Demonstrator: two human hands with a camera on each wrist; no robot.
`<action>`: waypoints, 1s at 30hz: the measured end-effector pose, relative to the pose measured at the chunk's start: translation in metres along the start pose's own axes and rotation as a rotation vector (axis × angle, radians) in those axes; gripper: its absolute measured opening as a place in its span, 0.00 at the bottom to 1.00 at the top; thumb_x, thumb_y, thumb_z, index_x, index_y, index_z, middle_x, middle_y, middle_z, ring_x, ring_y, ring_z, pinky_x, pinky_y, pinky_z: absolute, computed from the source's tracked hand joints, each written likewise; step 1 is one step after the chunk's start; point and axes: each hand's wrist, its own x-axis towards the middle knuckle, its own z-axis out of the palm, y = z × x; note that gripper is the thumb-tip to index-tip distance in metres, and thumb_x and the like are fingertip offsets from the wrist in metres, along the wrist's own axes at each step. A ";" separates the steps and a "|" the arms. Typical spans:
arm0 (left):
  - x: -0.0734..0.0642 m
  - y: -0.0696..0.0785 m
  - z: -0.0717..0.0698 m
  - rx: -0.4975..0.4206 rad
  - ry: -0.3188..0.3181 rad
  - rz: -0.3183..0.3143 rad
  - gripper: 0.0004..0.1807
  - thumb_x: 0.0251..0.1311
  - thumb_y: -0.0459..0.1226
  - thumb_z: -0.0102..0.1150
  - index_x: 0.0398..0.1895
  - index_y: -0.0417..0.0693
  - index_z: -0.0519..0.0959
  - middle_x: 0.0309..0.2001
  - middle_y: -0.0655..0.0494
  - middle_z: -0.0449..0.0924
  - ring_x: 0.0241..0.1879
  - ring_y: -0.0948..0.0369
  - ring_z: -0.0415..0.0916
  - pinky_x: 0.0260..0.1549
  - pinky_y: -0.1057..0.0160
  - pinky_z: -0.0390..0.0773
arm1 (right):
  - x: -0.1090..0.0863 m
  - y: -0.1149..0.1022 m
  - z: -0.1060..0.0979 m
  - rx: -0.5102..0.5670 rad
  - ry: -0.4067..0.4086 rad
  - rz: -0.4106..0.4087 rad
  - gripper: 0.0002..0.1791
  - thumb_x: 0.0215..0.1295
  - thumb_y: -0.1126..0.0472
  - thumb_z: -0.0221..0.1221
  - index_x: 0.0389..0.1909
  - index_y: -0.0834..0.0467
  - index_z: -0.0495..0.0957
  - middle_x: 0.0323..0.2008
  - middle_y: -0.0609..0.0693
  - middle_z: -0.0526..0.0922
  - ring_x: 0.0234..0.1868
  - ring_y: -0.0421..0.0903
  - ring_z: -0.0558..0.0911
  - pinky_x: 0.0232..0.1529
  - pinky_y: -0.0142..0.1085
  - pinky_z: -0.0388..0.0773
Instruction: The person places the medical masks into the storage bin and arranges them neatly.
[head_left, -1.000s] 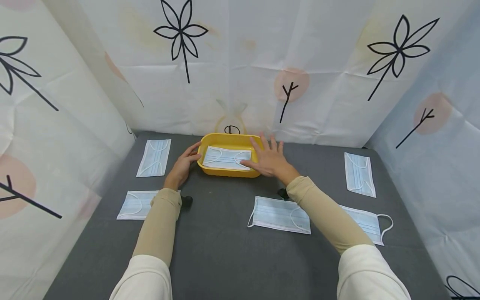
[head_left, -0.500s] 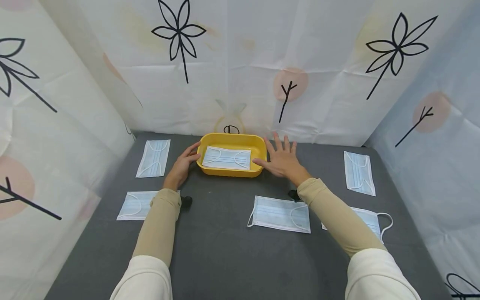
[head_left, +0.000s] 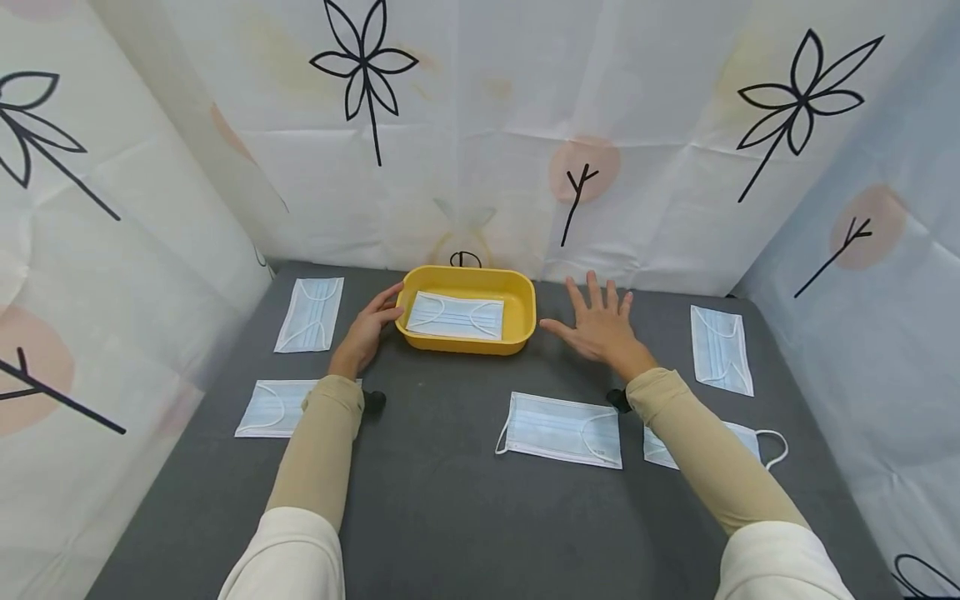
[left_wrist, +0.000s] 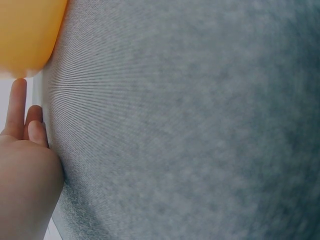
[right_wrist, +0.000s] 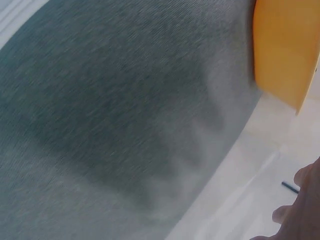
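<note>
A yellow plastic tray point(head_left: 521, 312) stands at the back of the table, with a pale blue face mask point(head_left: 457, 317) lying flat inside it. My left hand point(head_left: 365, 332) is at the tray's left end, its fingers along the side and the thumb near the front corner. In the left wrist view, a straight finger point(left_wrist: 17, 102) reaches up to the underside of the yellow wall. Just right of the tray, my right hand point(head_left: 600, 330) hovers with fingers spread and nothing in it; its thumb points toward the tray's right end point(right_wrist: 282, 50).
Two face masks lie on the left, an upper mask point(head_left: 309, 315) and a lower mask point(head_left: 272, 410) partly under my sleeve. On the right lie a middle mask point(head_left: 562, 429), a mask point(head_left: 660, 448) crossed by my right forearm, and a far mask point(head_left: 722, 350). White patterned cloth walls point(head_left: 480, 167) enclose the grey table.
My right hand has drawn away from over the tray's right end and moved right, fingers still spread. The left hand, tray and masks stay where they were.
</note>
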 end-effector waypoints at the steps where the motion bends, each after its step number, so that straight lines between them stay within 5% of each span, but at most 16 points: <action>1: 0.000 -0.001 0.000 0.001 -0.002 -0.001 0.33 0.76 0.38 0.50 0.81 0.57 0.57 0.80 0.44 0.52 0.81 0.48 0.45 0.81 0.44 0.37 | -0.001 0.003 0.000 0.000 0.002 0.003 0.57 0.65 0.17 0.36 0.83 0.46 0.32 0.83 0.61 0.27 0.81 0.72 0.33 0.73 0.73 0.25; 30: 0.005 -0.002 0.000 -0.022 0.003 -0.014 0.33 0.75 0.38 0.51 0.80 0.61 0.59 0.80 0.46 0.55 0.80 0.49 0.48 0.81 0.45 0.38 | -0.041 0.092 0.002 0.069 0.009 0.138 0.60 0.66 0.19 0.39 0.83 0.57 0.34 0.80 0.72 0.29 0.77 0.81 0.32 0.68 0.80 0.28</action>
